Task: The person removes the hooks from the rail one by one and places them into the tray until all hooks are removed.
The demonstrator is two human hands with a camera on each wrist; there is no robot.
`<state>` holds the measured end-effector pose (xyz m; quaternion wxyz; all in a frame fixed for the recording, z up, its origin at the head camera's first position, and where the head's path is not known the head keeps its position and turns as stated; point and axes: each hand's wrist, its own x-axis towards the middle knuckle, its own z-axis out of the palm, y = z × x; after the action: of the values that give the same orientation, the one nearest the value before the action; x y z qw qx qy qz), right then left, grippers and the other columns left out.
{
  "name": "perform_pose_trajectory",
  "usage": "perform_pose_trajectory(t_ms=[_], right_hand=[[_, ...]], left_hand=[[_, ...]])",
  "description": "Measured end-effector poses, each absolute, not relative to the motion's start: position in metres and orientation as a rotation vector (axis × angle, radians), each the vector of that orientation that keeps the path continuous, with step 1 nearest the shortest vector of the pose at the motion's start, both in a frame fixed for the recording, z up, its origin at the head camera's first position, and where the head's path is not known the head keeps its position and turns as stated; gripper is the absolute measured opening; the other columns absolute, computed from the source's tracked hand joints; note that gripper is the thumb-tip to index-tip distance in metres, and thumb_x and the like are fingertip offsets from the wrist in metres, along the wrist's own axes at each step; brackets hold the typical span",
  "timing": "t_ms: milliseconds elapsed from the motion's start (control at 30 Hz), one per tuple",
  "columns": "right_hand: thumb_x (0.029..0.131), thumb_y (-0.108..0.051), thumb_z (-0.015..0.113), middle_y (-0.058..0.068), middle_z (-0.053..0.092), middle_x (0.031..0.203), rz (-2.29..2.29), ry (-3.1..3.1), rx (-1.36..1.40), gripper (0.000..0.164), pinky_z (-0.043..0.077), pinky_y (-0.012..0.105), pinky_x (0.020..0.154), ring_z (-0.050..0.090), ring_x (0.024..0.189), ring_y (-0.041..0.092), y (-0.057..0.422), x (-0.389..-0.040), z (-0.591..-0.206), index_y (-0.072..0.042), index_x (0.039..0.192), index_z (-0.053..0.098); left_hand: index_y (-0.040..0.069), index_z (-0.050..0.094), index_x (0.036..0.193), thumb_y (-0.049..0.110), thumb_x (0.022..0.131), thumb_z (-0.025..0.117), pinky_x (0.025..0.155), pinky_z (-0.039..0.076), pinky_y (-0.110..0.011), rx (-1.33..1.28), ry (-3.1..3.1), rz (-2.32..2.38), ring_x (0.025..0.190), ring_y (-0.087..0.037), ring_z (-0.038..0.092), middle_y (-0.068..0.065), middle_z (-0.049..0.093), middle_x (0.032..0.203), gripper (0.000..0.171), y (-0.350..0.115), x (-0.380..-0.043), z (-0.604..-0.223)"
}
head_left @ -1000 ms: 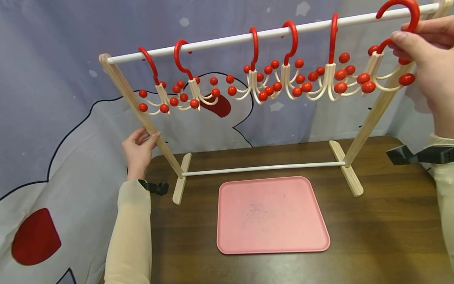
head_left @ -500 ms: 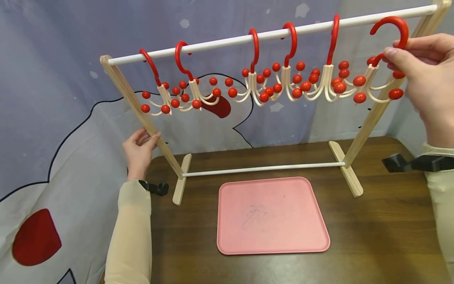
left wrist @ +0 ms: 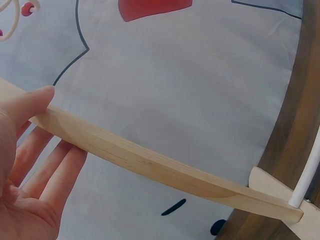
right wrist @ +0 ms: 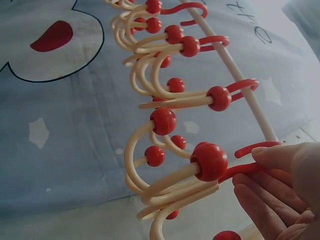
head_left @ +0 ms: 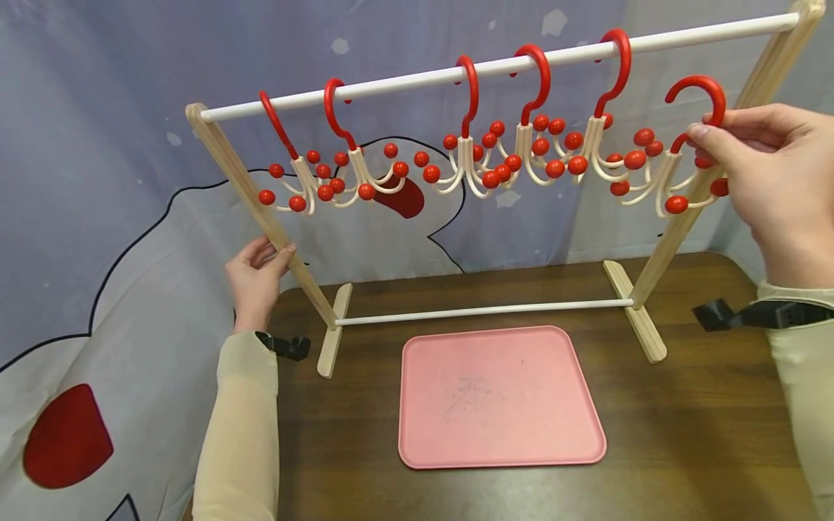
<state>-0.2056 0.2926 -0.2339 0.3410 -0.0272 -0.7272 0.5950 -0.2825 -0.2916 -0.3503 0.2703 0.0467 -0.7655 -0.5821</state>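
Observation:
My right hand (head_left: 778, 170) pinches the red hook of a pronged hanger (head_left: 666, 174) between thumb and fingers. This hanger has pale curved arms tipped with red balls. In the head view its hook sits below the white top rod (head_left: 710, 34), apart from it. Several similar hangers, such as the nearest one (head_left: 593, 137), hang along that rod. My left hand (head_left: 255, 278) grips the left wooden post (head_left: 237, 170) of the rack, partway down. In the left wrist view, the thumb lies over the post (left wrist: 150, 155) and the other fingers reach behind it.
A pink tray (head_left: 502, 398) lies on the brown wooden table (head_left: 339, 449) in front of the rack. The rack's lower white rod (head_left: 482, 312) joins two wooden feet (head_left: 645, 333). A patterned cloth (head_left: 130, 181) hangs close behind.
My right hand has brought the hanger down and to the left, away from the top rod. The hangers on the rod have swung slightly. My left hand stays on the post.

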Motion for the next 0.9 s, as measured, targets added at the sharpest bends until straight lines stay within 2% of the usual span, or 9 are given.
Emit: perform_pose_trajectory(t_ms=[133,367,600,900], right_hand=[[0.083,-0.018,0.086,-0.012,0.073,0.084,1.533,-1.884,-0.053,0.024,0.05,0.008,0.052,0.069,0.073,0.001,0.293,-0.207,-0.243,-0.009,0.105,0.079],[0.081,-0.02,0.088,-0.014,0.073,0.081,1.536,-1.928,-0.077,0.029,0.051,0.01,0.053,0.07,0.075,-0.001,0.292,-0.209,-0.263,-0.006,0.105,0.08],[0.082,-0.014,0.088,-0.012,0.074,0.077,1.598,-1.965,-0.067,0.019,0.053,0.011,0.053,0.071,0.073,-0.001,0.288,-0.21,-0.285,-0.008,0.098,0.081],[0.085,-0.019,0.087,-0.018,0.074,0.084,1.503,-2.157,-0.026,0.028,0.052,0.011,0.056,0.07,0.079,-0.004,0.266,-0.212,-0.324,-0.004,0.106,0.078]], left_hand=[[0.005,0.068,0.129,0.024,0.089,0.083,0.079,0.058,-0.021,0.121,-2.066,-1.568,0.098,-0.014,0.069,-0.01,0.072,0.115,0.047,-0.292,-0.282,-0.351],[0.005,0.067,0.13,0.024,0.089,0.083,0.08,0.059,-0.021,0.12,-2.073,-1.562,0.098,-0.014,0.069,-0.011,0.071,0.117,0.048,-0.293,-0.282,-0.352],[0.006,0.068,0.131,0.024,0.089,0.083,0.08,0.059,-0.021,0.127,-2.075,-1.561,0.099,-0.014,0.069,-0.01,0.071,0.117,0.048,-0.292,-0.282,-0.352],[0.007,0.068,0.131,0.026,0.088,0.083,0.081,0.059,-0.023,0.119,-2.074,-1.567,0.1,-0.015,0.069,-0.01,0.071,0.118,0.05,-0.293,-0.283,-0.352]])
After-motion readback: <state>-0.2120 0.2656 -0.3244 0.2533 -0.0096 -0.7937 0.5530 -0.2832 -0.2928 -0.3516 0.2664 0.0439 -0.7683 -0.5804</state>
